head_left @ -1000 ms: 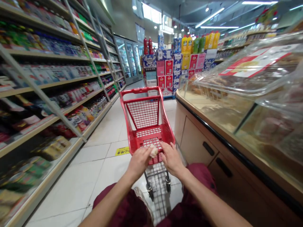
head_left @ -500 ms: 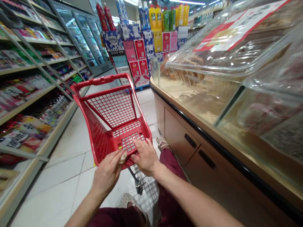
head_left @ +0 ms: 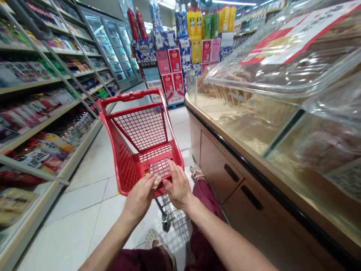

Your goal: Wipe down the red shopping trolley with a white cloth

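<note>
My left hand (head_left: 140, 198) is closed, its thumb and fingers pinching a small pale lump (head_left: 156, 182) whose kind I cannot make out. Close beside it, my right hand (head_left: 180, 188) is open, fingers stretched forward and thumb toward the lump. Both hands hover over the near end of a red plastic shopping cart (head_left: 118, 145). Its grid floor shows nothing lying on it, and part of its near edge is hidden behind my hands. A caster wheel (head_left: 166, 222) shows under the cart, close to my feet.
On the right runs a display counter (head_left: 217, 131) with a dark rounded rail and clear-lidded food. Shelves of packaged goods (head_left: 42, 124) line the left. Ahead stand stacked drink boxes (head_left: 173, 71) topped with bottles, and glass-door fridges (head_left: 113, 45). White floor tiles (head_left: 79, 203) lie beside the cart.
The view has turned slightly left, so the cart, shelves and boxes sit farther right in it. My hands have come a little closer together, the left still pinching the pale lump.
</note>
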Demonstrator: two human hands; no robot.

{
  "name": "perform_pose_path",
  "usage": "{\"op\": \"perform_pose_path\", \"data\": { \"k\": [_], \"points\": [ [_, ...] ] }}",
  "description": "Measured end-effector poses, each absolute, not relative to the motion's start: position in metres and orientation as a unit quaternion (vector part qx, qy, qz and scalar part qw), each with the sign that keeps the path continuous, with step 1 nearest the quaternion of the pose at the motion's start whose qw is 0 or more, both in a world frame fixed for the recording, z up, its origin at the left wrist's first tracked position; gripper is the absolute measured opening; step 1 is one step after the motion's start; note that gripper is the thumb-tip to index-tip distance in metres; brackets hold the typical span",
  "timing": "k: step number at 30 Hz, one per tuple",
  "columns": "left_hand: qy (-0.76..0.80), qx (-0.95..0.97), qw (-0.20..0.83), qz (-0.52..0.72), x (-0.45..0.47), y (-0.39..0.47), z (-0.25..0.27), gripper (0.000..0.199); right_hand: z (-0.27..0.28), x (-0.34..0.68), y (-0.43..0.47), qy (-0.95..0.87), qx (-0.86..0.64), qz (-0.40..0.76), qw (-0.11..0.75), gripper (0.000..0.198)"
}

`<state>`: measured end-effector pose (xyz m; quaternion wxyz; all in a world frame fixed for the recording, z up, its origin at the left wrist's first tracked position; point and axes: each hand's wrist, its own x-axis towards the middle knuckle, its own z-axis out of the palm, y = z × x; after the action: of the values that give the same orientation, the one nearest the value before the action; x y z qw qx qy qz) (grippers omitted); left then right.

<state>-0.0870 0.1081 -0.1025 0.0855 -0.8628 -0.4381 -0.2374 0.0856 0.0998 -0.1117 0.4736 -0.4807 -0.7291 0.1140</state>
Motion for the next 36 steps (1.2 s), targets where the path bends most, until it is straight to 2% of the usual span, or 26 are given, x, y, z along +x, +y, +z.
{"op": "perform_pose_path", "data": {
  "k": [4,10,16,19,24,30,36],
  "points": [
    [-0.451,-0.853,0.118,-0.236,-0.126,0.097,-0.099,0.027,-0.11,0.086,0.096,-0.731,-0.464,0.13,0.484,0.057],
    [-0.465,-0.86,0.058,-0.201,-0.054,0.11,-0.101,0.027,-0.106,0.089,0.093,-0.724,-0.49,0.12,0.471,0.054],
    [-0.466,-0.839,0.099,-0.263,-0.076,0.101,-0.109,0.027,-0.11,0.111,0.102,-0.735,-0.507,0.129,0.432,0.047],
    [-0.483,-0.834,0.077,-0.254,-0.052,0.103,-0.106,0.026,-0.113,0.108,0.1,-0.722,-0.495,0.177,0.45,0.047],
    [-0.469,-0.849,0.051,-0.237,-0.021,0.113,-0.107,0.032,-0.117,0.11,0.099,-0.712,-0.521,0.133,0.451,0.047],
    [-0.487,-0.831,0.114,-0.244,-0.084,0.097,-0.115,0.032,-0.122,0.108,0.099,-0.761,-0.51,0.068,0.394,0.048],
    [-0.457,-0.852,0.109,-0.233,-0.046,0.111,-0.113,0.032,-0.118,0.095,0.098,-0.791,-0.52,0.034,0.319,0.044]
  ]
}}
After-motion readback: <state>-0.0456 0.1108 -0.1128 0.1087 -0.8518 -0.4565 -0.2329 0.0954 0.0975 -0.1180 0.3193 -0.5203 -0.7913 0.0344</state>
